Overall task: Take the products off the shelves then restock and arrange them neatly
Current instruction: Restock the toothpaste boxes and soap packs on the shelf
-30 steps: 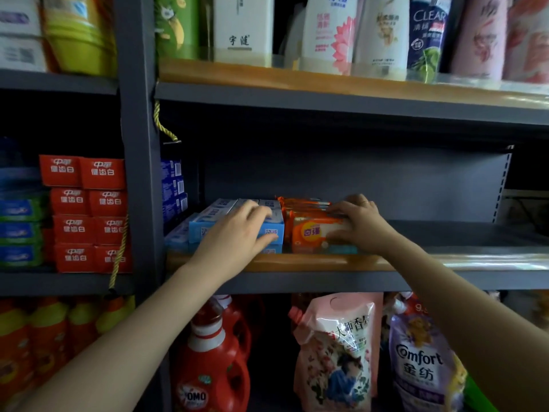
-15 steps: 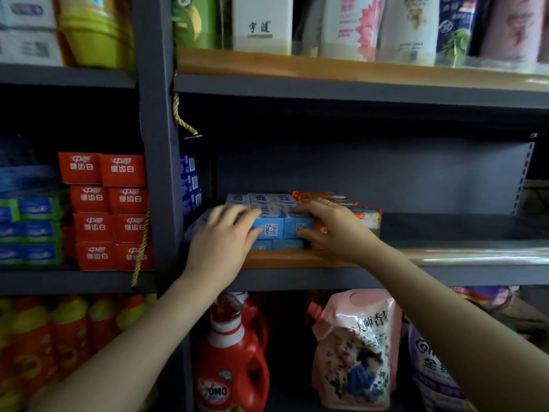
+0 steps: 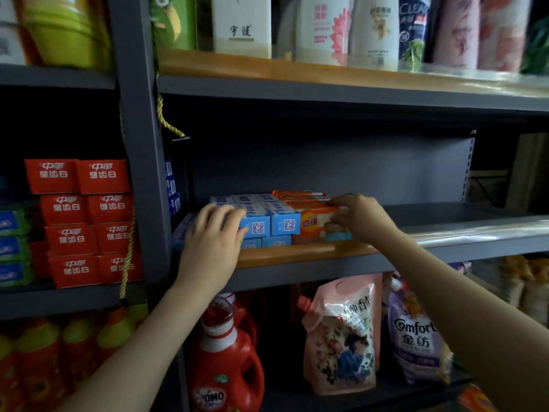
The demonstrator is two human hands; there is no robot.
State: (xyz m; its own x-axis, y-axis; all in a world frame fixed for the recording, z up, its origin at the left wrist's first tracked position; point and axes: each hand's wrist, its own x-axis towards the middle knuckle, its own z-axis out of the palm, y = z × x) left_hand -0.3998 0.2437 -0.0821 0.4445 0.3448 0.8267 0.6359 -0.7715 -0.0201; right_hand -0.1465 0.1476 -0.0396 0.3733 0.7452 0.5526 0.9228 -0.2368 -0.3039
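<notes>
- Left hand [image 3: 212,242], fingers loosely flat, presses the blue boxes [image 3: 269,223] on the middle shelf [image 3: 297,254].
- Right hand [image 3: 361,217] pinches the orange packs [image 3: 319,226] beside them.
- Squeezing unevenly could topple the upper boxes over the shelf's edge.

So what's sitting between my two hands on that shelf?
In the head view, blue boxes and orange soap packs lie between the left hand and right hand.
</notes>
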